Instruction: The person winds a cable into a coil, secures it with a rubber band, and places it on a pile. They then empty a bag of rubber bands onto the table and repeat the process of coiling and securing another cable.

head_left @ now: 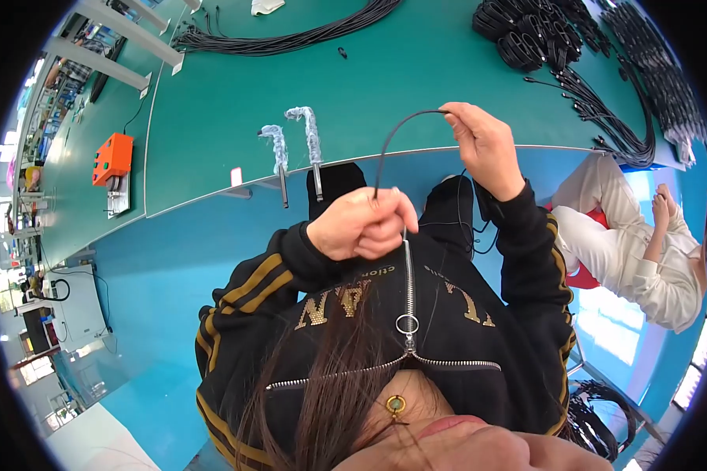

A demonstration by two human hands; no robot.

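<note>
Bright, with fisheye-bent edges

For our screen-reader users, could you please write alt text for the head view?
A person's left hand and right hand hold a thin black cable that arches between them by the near edge of a green table. Black cable bundles lie at its far side and right; two bent rods in pale wrapping stick out over the near edge.

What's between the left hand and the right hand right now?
A thin black cable, arching up from the left hand to the fingertips of the right hand; seen in the head view.
</note>
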